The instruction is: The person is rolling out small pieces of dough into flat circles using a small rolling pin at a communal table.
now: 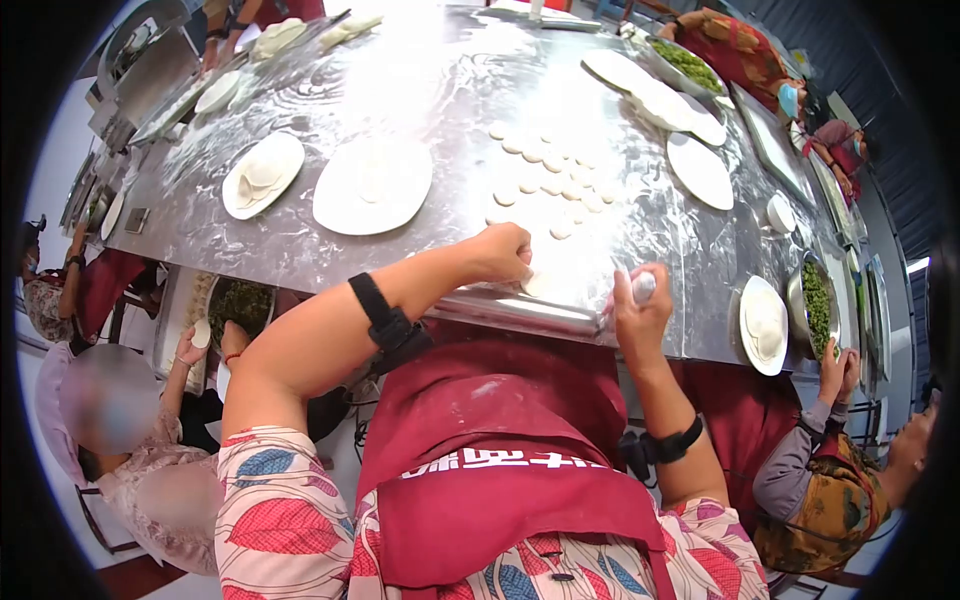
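My left hand is closed, its fingers curled down at the edge of a flat dough round on the floured steel table. The thin round is partly washed out by glare. Just to its right, my right hand is wrapped round a rolling pin, whose pale rounded end shows above the fingers. Beyond my hands, several small flattened dough pieces lie scattered on the floury steel.
Left of the dough pieces are a large white plate and a smaller plate with wrappers. A plate of wrappers and a bowl of green filling stand at right. Co-workers sit close on both sides. The table's front edge runs before me.
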Demonstrator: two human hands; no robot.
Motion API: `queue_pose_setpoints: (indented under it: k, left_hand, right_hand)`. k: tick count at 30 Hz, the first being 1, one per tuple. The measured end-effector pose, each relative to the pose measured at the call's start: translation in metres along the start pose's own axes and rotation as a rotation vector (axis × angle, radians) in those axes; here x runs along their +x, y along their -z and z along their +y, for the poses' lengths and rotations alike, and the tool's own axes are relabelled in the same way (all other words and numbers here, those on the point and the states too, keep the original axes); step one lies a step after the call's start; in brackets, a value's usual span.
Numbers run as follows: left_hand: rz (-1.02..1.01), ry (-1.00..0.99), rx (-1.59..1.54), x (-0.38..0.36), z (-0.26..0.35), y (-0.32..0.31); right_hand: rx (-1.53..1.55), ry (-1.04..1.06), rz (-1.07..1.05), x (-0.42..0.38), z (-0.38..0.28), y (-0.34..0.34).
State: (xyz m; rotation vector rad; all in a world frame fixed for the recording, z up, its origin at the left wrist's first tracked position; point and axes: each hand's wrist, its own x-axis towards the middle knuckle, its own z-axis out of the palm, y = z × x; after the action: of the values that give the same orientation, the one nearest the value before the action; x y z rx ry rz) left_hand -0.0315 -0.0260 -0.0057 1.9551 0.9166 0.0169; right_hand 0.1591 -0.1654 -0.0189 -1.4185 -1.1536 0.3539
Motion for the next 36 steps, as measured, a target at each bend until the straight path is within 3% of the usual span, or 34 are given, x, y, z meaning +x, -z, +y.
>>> queue_pose_setpoints:
  k: [2,4,7,11,14,15,18,19,20,22,26,28,30,33,36]
  left_hand:
    - [0.026,-0.032,0.047,-0.002,-0.002,-0.001]
    - [0.176,-0.134,0.197,0.008,-0.003,-0.003]
    - [0.142,-0.129,0.178,0.020,0.000,-0.003]
    - [0.127,-0.246,0.314,0.014,-0.010,-0.004]
    - [0.095,-0.061,0.030,-0.003,-0.003,0.006]
    - [-0.013,0.029,-0.071,0.000,-0.005,0.007]
    - [0.095,-0.165,0.211,0.006,-0.007,0.006]
    - [0.154,-0.123,0.282,0.008,-0.001,0.005]
    - [0.168,-0.133,0.277,0.012,0.002,0.002]
    - [0.199,-0.150,0.261,0.016,0.003,-0.002]
    - [0.126,-0.211,0.326,0.012,-0.004,-0.001]
    - [0.072,-0.130,0.141,0.012,-0.008,0.001]
    - [-0.076,-0.055,-0.048,0.013,-0.013,0.003]
    - [0.112,-0.195,0.225,0.012,-0.002,0.003]
    - [0.175,-0.145,0.362,0.027,0.000,-0.002]
  right_hand:
    - [-0.092,-0.025,0.025,0.020,-0.004,-0.010]
    - [-0.232,0.142,0.070,0.054,0.026,-0.028]
    - [-0.194,0.089,0.030,0.066,0.018,-0.036]
    - [-0.094,-0.018,-0.012,0.008,-0.005,-0.002]
    - [0.013,-0.088,-0.032,-0.001,-0.010,0.001]
    - [0.013,-0.093,-0.024,-0.002,-0.009,0.000]
    - [-0.218,0.125,0.056,0.053,0.022,-0.027]
    - [-0.171,0.056,0.043,0.064,0.013,-0.037]
    - [-0.228,0.125,0.040,0.076,0.024,-0.044]
    - [-0.142,-0.003,-0.016,0.070,-0.001,-0.041]
    - [-0.088,-0.062,-0.032,0.013,-0.008,-0.003]
    - [0.118,-0.055,-0.033,-0.010,-0.008,0.003]
    - [0.017,-0.071,-0.016,0.006,-0.010,-0.006]
    - [-0.063,0.017,0.006,0.059,0.005,-0.034]
    - [-0.225,0.126,0.023,0.082,0.023,-0.047]
